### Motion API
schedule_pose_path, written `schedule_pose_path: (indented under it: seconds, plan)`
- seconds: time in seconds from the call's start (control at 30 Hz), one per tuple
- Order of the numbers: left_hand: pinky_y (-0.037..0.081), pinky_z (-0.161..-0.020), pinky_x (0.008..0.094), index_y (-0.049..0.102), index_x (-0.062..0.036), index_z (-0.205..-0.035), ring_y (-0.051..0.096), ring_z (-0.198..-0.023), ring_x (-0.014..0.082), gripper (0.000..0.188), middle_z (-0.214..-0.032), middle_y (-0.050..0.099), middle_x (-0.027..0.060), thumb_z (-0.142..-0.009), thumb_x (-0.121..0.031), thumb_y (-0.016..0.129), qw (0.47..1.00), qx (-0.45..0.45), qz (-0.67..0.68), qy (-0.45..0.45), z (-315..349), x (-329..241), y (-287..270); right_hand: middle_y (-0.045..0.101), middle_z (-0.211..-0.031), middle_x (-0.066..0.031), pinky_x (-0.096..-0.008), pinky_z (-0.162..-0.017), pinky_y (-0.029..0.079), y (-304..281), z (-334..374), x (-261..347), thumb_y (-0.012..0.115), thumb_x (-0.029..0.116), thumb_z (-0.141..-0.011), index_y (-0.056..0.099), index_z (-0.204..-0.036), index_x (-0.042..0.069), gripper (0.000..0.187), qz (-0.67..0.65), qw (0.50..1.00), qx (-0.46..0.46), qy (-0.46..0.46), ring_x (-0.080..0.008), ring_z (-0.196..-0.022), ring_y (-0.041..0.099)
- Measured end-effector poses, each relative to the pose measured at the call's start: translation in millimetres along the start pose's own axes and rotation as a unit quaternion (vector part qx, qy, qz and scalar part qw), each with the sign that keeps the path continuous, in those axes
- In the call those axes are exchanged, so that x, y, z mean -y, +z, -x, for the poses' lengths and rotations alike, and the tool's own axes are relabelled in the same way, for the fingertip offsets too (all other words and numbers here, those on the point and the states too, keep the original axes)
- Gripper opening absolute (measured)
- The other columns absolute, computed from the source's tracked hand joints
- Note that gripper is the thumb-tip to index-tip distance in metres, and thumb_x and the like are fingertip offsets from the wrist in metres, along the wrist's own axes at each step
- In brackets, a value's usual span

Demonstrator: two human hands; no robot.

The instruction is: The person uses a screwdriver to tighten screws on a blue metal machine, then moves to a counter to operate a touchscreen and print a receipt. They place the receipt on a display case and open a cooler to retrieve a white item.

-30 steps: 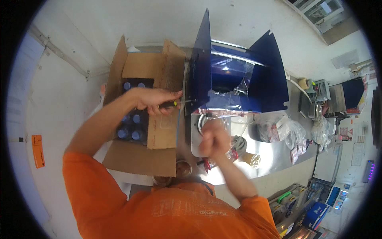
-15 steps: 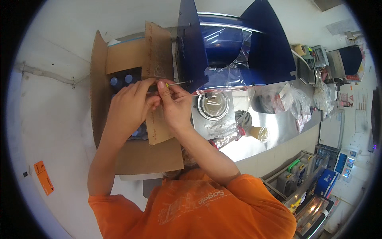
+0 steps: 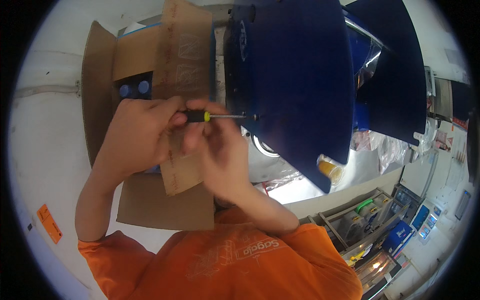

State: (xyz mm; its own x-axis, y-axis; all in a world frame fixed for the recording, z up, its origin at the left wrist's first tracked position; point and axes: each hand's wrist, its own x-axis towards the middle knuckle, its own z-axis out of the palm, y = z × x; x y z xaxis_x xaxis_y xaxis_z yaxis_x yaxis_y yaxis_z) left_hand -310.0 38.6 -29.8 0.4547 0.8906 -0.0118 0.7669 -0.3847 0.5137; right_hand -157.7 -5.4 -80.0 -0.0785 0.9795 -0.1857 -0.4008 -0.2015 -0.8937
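Observation:
A screwdriver (image 3: 199,116) with a black handle, yellow collar and thin metal shaft lies level, pointing right. My left hand (image 3: 142,132) is closed on the butt of its handle. My right hand (image 3: 225,160) is just below and behind the shaft with its fingers bent; motion smears them, so its grip does not show clearly. The shaft's tip is at a small screw (image 3: 256,117) on the side of a dark blue panel (image 3: 300,85). Whether tip and screw touch, I cannot make out.
Left of the panel stands an open cardboard box (image 3: 187,65) with raised flaps; blue-capped bottles (image 3: 144,87) show inside. Right of my hands, a roll of tape (image 3: 331,172) sits on a shiny metal table (image 3: 300,192). A rack of grey bins (image 3: 352,227) stands lower right.
The blue panel now looks larger and closer, and covers more of the table. My right hand has shifted from pinching the screwdriver's collar to below the shaft. My left hand stays at the handle.

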Motion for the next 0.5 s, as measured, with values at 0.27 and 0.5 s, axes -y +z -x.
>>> schedule_pose_path:
  seconds: [0.27,0.5]
  plan:
    - [0.048,-0.058,0.0405,0.059,-0.0032,-0.088,0.062,-0.066,0.0350,0.014,-0.070,0.063,0.0142,-0.084,-0.016,0.063,0.994,0.058,-0.071,-0.051,13,2,-23,0.062,-0.101,-0.0145,-0.0367,-0.076,0.046,-85,11,86,0.080,0.023,-0.071,0.064,-0.109,0.001,0.047,0.551,0.756,0.038,-0.351,-0.0261,-0.086,0.060]
    - [0.046,-0.061,0.0390,0.060,-0.0054,-0.095,0.062,-0.071,0.0276,0.025,-0.077,0.060,0.0094,-0.077,-0.020,0.070,0.994,0.003,-0.110,-0.027,20,-4,-21,0.059,-0.107,-0.0099,-0.0367,-0.081,0.044,-67,-40,108,0.072,0.032,-0.070,0.066,-0.113,0.001,0.053,0.674,0.585,0.224,-0.392,-0.0245,-0.095,0.056]
